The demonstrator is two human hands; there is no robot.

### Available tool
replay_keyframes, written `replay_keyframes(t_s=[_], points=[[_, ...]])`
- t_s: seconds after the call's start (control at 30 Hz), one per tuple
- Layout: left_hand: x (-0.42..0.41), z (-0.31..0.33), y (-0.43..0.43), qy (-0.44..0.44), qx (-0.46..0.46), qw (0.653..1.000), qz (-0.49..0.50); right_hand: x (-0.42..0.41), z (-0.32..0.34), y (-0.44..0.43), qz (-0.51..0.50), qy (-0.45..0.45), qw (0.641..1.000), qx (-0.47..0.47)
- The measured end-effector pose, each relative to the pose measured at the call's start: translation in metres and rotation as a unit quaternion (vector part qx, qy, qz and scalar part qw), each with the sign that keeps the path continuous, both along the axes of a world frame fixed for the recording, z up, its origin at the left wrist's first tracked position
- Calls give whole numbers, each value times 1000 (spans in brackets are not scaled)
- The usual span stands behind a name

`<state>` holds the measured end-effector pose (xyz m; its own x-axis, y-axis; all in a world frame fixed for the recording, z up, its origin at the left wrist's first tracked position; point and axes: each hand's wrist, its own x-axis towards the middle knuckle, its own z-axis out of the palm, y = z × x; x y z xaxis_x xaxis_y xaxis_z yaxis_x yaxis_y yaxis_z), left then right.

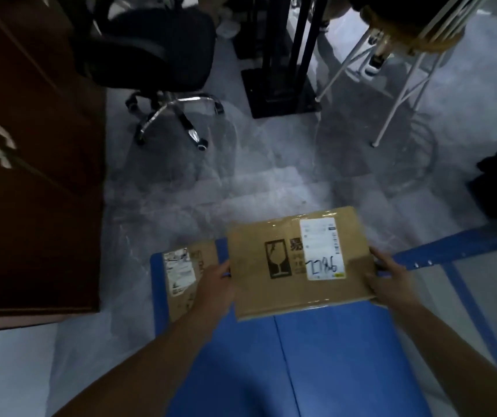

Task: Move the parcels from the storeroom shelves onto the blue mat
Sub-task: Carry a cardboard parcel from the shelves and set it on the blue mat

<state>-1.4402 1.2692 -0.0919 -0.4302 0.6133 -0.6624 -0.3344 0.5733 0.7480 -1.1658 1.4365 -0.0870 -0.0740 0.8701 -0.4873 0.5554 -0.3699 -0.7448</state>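
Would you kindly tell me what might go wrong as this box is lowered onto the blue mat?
1. The box bears a broken-glass mark, and the left hand and right hand grip only its short ends; a slip could damage the contents.
2. A smaller parcel lies on the blue mat right by the left hand, so the box may land on its edge or trap fingers.

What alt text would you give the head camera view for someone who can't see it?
A person's left hand and right hand grip a cardboard parcel by its sides over the far end of a blue mat on a grey floor. A second parcel lies at the mat's left edge; an office chair stands beyond.
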Motion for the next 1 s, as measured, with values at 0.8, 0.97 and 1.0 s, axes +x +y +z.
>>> replay_keyframes(t_s=[0.8,0.97,1.0], points=[[0,-161,3,352,-147,897,-222,-34,-172,5,20,-52,997,-46],[29,-67,28,357,-88,899,-239,-45,-84,-38,186,-77,979,-26],[37,-44,35,378,-79,888,-249,-48,-62,-44,231,-95,968,-20]])
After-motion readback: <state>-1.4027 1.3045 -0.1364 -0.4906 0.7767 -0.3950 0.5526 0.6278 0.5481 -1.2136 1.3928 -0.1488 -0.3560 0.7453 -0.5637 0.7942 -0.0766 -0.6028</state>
